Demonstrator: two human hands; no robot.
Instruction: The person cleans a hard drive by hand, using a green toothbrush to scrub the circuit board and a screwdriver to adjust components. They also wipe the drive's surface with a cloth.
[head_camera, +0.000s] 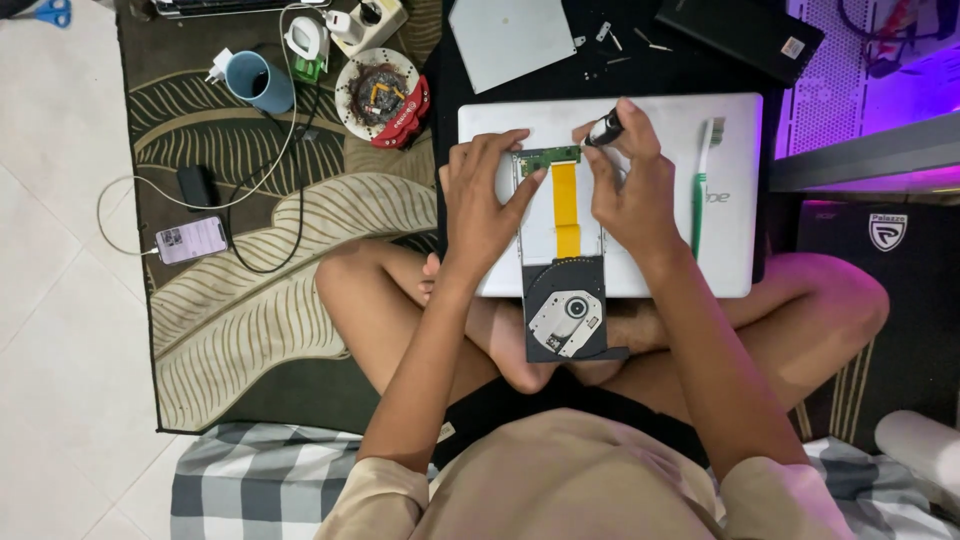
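An opened optical disc drive (566, 305) lies on a closed white laptop (730, 200) resting on my crossed legs. A yellow flat ribbon cable (566, 205) runs from its black tray up to a small green circuit board (549, 155). My left hand (485, 200) presses on the drive's metal frame, fingertips next to the board. My right hand (630, 185) holds a small black-and-silver screwdriver (603, 130), its tip at the board's right end.
A green toothbrush (703, 185) lies on the laptop. A grey metal cover (510, 38) and loose screws (610, 40) sit on the black mat. On the leaf-patterned rug: a blue mug (258, 80), a round parts dish (378, 95), a phone on a cable (191, 240).
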